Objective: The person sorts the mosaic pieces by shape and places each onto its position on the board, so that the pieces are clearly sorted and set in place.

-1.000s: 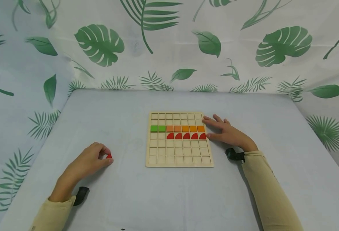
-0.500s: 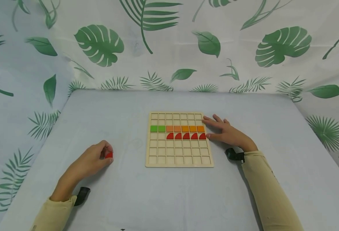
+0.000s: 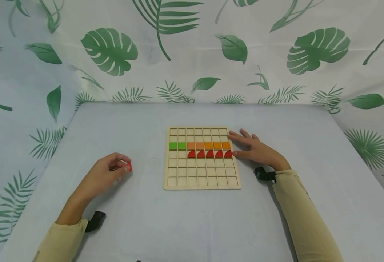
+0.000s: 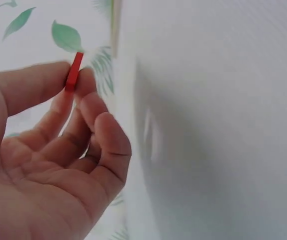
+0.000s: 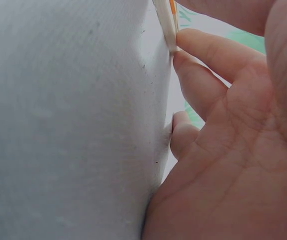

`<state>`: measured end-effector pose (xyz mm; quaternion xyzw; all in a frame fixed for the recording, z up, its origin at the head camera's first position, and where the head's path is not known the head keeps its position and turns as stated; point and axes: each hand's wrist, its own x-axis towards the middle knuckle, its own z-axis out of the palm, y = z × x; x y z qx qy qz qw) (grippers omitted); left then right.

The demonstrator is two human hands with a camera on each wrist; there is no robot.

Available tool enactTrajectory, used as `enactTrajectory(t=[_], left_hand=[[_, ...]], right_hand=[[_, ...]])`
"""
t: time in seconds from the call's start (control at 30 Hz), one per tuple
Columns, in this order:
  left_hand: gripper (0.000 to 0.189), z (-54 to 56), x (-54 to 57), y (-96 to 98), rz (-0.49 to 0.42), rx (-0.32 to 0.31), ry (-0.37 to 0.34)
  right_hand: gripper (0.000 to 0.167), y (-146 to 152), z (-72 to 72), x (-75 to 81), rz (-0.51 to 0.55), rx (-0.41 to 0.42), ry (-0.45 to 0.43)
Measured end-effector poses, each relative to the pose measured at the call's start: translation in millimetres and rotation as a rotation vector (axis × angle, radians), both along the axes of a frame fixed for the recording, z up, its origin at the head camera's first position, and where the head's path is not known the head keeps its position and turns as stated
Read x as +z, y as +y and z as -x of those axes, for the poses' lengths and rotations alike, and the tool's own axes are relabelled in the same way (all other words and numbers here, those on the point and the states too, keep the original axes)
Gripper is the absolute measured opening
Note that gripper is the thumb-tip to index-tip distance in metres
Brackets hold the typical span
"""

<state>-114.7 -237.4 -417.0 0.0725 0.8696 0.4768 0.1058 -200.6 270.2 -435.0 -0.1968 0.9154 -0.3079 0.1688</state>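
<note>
Between thumb and index finger, my left hand (image 3: pixel 105 173) pinches a thin red tile (image 3: pixel 130 166), raised over the table to the left of the board. The left wrist view shows the red tile (image 4: pixel 74 72) edge-on at the fingertips, the other fingers loosely bent. A pale wooden grid board (image 3: pixel 202 182) lies flat in the middle. My right hand (image 3: pixel 259 151) rests at its right edge, fingers spread, thumb and fingertips against the rim. One row holds green tiles (image 3: pixel 177 146), peach tiles (image 3: pixel 195 146) and orange tiles (image 3: pixel 217 146). In the row below sit several red quarter-circle tiles (image 3: pixel 210 154).
A pale cloth covers the table (image 3: pixel 185 222). Behind it hangs a leaf-print curtain (image 3: pixel 185 47), which also runs along both sides. Black wrist cameras sit at the left cuff (image 3: pixel 95 221) and the right cuff (image 3: pixel 264 174). A small dark speck lies near the front edge.
My left hand has lifted and moved slightly forward and right with the red tile, which has turned in the fingers. The right hand keeps its place at the board.
</note>
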Motion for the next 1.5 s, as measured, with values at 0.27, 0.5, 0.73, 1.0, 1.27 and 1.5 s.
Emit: enactTrajectory(t=[0.27,0.5,0.73,1.0,1.27,1.5], left_hand=[[0.036,1.3,10.0,7.7,-0.211,0.072,-0.034],[0.04,2.5,16.1,17.6,-0.339,0.12,-0.064],[0.041,6.5,17.3,26.6,-0.443,0.132,-0.064],[0.041,15.8,16.2,39.2,-0.527,0.137,-0.093],[0.038,24.2,18.7,54.0,-0.537,0.143,-0.101],[0.038,31.4,18.6,65.4,-0.565,0.134,-0.118]], right_hand=[[0.075,-1.6,0.7,0.6,-0.007,-0.002,0.0],[0.076,-1.9,0.5,1.1,-0.007,-0.004,-0.001],[0.077,-2.0,-0.4,1.3,-0.003,-0.008,0.002],[0.077,-0.7,0.3,0.9,-0.015,-0.011,0.003],[0.077,-1.2,-1.0,1.1,-0.016,-0.016,0.004],[0.076,-2.3,-2.1,2.3,-0.011,-0.017,0.001]])
